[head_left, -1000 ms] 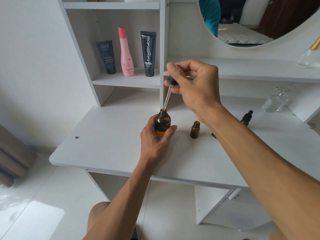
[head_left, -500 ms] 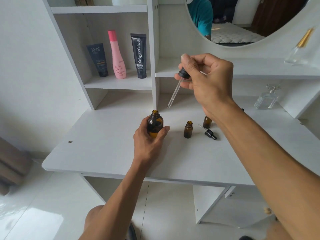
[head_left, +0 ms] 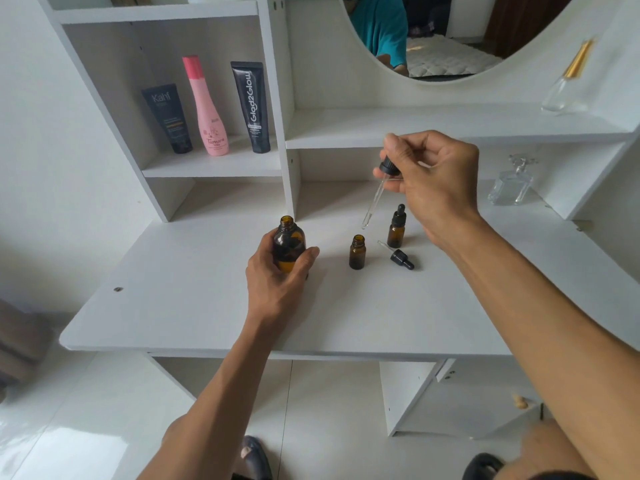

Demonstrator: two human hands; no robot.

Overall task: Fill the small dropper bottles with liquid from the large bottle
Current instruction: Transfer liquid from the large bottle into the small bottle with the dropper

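My left hand (head_left: 277,278) grips the large amber bottle (head_left: 288,242), which stands open and upright on the white desk (head_left: 207,306). My right hand (head_left: 429,181) pinches the black bulb of a glass dropper (head_left: 374,199); its tip hangs just above and slightly right of an open small amber bottle (head_left: 357,252). Behind that stands a second small bottle (head_left: 396,226) with its black dropper cap on. A loose small dropper cap (head_left: 400,257) lies on its side on the desk between them.
On the left shelf stand a dark tube (head_left: 167,118), a pink bottle (head_left: 207,107) and a black tube (head_left: 252,107). A clear glass perfume bottle (head_left: 512,183) sits at the right, another (head_left: 564,88) on the upper shelf. A round mirror (head_left: 446,36) hangs above.
My right hand has lifted the dropper out of the large bottle and carried it right and down toward the open small bottle. My left hand stays on the large bottle.
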